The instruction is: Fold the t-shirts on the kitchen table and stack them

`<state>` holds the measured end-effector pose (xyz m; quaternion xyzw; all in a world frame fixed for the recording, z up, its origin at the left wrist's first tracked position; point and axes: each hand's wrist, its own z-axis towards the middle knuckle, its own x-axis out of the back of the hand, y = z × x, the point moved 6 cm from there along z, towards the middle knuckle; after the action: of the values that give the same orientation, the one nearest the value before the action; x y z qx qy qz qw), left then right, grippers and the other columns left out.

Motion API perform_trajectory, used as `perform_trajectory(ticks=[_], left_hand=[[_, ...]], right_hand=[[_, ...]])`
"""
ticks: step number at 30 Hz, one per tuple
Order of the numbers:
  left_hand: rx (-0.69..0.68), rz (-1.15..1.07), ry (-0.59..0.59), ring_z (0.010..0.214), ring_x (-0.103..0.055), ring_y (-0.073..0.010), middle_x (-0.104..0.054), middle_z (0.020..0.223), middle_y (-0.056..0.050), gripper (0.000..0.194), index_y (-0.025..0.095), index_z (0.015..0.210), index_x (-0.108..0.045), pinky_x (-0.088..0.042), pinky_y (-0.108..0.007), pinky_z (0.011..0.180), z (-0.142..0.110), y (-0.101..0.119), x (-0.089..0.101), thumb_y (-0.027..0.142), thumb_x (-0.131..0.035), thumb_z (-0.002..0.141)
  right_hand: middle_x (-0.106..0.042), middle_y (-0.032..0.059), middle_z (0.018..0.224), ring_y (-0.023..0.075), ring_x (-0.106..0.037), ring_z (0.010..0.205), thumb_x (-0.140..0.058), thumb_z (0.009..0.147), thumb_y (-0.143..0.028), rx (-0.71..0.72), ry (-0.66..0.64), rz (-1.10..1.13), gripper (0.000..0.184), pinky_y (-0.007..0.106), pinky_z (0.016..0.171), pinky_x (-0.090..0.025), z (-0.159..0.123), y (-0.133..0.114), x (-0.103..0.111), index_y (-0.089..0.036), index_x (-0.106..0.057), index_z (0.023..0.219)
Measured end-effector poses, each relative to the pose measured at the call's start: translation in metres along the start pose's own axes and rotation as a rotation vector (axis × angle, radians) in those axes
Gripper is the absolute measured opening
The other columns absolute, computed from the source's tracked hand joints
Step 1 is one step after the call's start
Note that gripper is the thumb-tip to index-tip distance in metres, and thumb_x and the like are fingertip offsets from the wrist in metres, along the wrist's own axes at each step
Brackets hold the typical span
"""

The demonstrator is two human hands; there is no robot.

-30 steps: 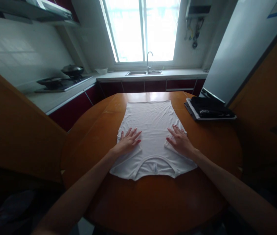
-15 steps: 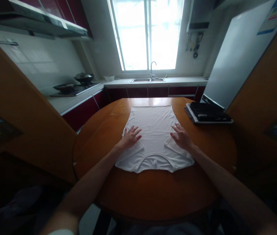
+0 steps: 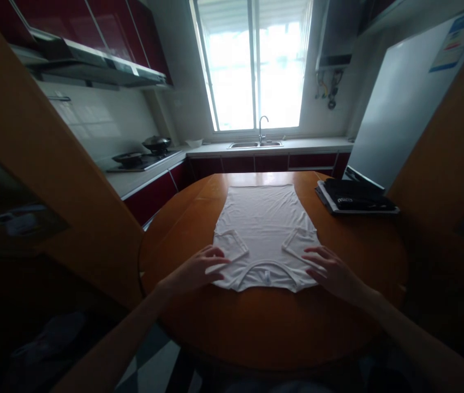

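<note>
A white T-shirt [image 3: 262, 224] lies spread on the round wooden table [image 3: 256, 333], its neckline toward me and its hem at the far side. Both sleeves are turned inward over the body. At the shirt's near left shoulder is my left hand [image 3: 201, 267], fingers apart and bent a little. My right hand [image 3: 334, 270] is at the near right shoulder, fingers spread over the edge of the cloth. Neither hand grips the fabric; whether the fingertips touch it I cannot tell.
A stack of folded dark clothes [image 3: 358, 195] lies at the table's right, near the fridge [image 3: 404, 103]. Beyond the table are a counter with a sink [image 3: 255, 144] and, at left, a stove holding a wok [image 3: 156, 143] and a pan [image 3: 129, 159].
Both hands have drawn back toward me, from the sleeves to the shoulder edges of the shirt. The view has shifted slightly. The shirt keeps its shape.
</note>
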<state>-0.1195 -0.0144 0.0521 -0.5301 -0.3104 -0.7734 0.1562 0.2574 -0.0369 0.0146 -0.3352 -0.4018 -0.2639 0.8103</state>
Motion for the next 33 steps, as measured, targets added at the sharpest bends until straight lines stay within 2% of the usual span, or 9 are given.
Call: perform_trajectory(ticks=[4, 9, 13, 15, 17, 22, 29, 33], left_hand=[[-0.066, 0.102, 0.013, 0.102, -0.064, -0.0193, -0.067, 0.113, -0.007, 0.032, 0.030, 0.130, -0.067, -0.056, -0.032, 0.092, -0.029, 0.005, -0.005, 0.032, -0.062, 0.098], [-0.183, 0.248, -0.005, 0.102, -0.065, -0.0189, -0.069, 0.112, -0.007, 0.035, 0.028, 0.133, -0.062, -0.057, -0.035, 0.094, -0.036, 0.011, -0.018, 0.018, -0.048, 0.103], [-0.147, 0.297, -0.047, 0.124, -0.057, -0.0221, -0.063, 0.132, -0.007, 0.055, 0.031, 0.146, -0.051, -0.052, -0.040, 0.106, -0.037, 0.016, -0.013, 0.005, -0.043, 0.098], [-0.107, 0.292, -0.037, 0.128, -0.055, -0.0221, -0.060, 0.136, -0.006, 0.060, 0.033, 0.147, -0.050, -0.051, -0.040, 0.108, -0.037, 0.014, -0.009, 0.002, -0.042, 0.096], [-0.095, 0.281, -0.001, 0.121, -0.059, -0.0209, -0.062, 0.131, -0.007, 0.053, 0.031, 0.142, -0.055, -0.053, -0.037, 0.104, -0.038, 0.010, -0.007, 0.004, -0.044, 0.097], [-0.179, 0.236, 0.056, 0.105, -0.065, -0.0187, -0.069, 0.114, -0.006, 0.031, 0.027, 0.125, -0.066, -0.057, -0.033, 0.092, -0.042, 0.000, -0.012, 0.017, -0.046, 0.103], [-0.220, 0.093, 0.100, 0.097, -0.066, -0.0173, -0.071, 0.108, -0.007, 0.031, 0.025, 0.123, -0.068, -0.057, -0.029, 0.086, -0.044, -0.001, -0.008, 0.018, -0.044, 0.104], [-0.184, -0.023, 0.055, 0.096, -0.067, -0.0170, -0.071, 0.106, -0.009, 0.034, 0.024, 0.122, -0.069, -0.055, -0.027, 0.085, -0.046, 0.001, -0.002, 0.015, -0.042, 0.104]], right_hand=[[-0.065, 0.0092, 0.120, 0.0248, -0.062, 0.112, -0.065, 0.094, -0.037, 0.044, -0.080, -0.050, 0.026, 0.043, 0.099, -0.053, -0.026, -0.005, 0.011, -0.030, -0.071, 0.118], [-0.065, 0.0084, 0.117, 0.0238, -0.062, 0.109, -0.065, 0.093, -0.031, 0.115, -0.107, -0.094, 0.026, 0.042, 0.097, -0.052, -0.031, -0.010, 0.012, -0.029, -0.070, 0.118], [-0.067, 0.0077, 0.112, 0.0223, -0.062, 0.105, -0.054, 0.097, -0.019, 0.198, -0.117, -0.204, 0.023, 0.040, 0.095, -0.051, -0.030, -0.017, 0.008, -0.026, -0.069, 0.113], [-0.067, 0.0082, 0.111, 0.0227, -0.062, 0.104, -0.049, 0.097, -0.013, 0.209, -0.101, -0.275, 0.027, 0.040, 0.093, -0.051, -0.028, -0.020, 0.009, -0.024, -0.069, 0.111], [-0.067, 0.0094, 0.112, 0.0238, -0.062, 0.104, -0.048, 0.095, -0.009, 0.198, -0.077, -0.335, 0.029, 0.040, 0.092, -0.051, -0.027, -0.022, 0.011, -0.022, -0.068, 0.112], [-0.069, 0.0099, 0.104, 0.0244, -0.063, 0.095, -0.050, 0.095, -0.009, 0.151, -0.072, -0.418, 0.023, 0.039, 0.084, -0.050, -0.029, -0.021, 0.012, -0.019, -0.068, 0.105], [-0.068, 0.0083, 0.091, 0.0220, -0.064, 0.084, -0.048, 0.097, -0.010, 0.188, -0.064, -0.396, 0.022, 0.036, 0.081, -0.049, -0.035, -0.017, 0.013, -0.017, -0.068, 0.101], [-0.068, 0.0081, 0.090, 0.0201, -0.063, 0.082, -0.046, 0.098, -0.010, 0.193, -0.085, -0.290, 0.024, 0.033, 0.078, -0.049, -0.037, -0.019, 0.019, -0.017, -0.069, 0.101]])
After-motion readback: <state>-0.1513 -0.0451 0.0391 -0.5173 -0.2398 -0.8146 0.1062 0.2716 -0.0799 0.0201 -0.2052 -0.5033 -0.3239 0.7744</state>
